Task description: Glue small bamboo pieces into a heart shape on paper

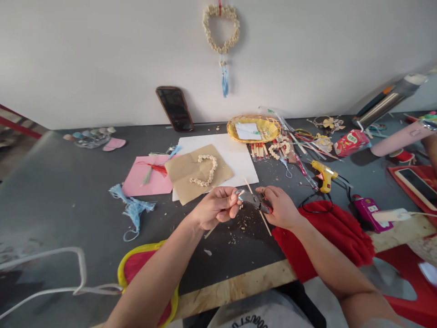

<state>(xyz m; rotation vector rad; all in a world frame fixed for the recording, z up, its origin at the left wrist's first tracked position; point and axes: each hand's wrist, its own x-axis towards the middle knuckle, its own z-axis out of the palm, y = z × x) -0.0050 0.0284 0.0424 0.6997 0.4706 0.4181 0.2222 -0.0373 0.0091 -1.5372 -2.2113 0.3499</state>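
My left hand (218, 208) is closed, pinching a thin pale wooden stick (210, 233); a short end shows at the fingertips. My right hand (282, 207) grips a pair of dark pliers (251, 199) whose jaws meet the fingertips of my left hand. A second thin stick (266, 224) runs slantwise behind the pliers; whether it lies on the table or is held I cannot tell. Small wood chips (243, 224) litter the dark table (191, 264) below. Just beyond my hands, a half heart of pale pieces (212, 171) rests on brown paper (180, 175).
A yellow glue gun (324, 176) and red cloth (337, 232) lie to the right. Behind are a wicker basket (232, 132) and a leaning phone (175, 109). Pink paper (133, 182) and blue tassels (133, 209) lie left. A pale heart (205, 27) hangs on the wall.
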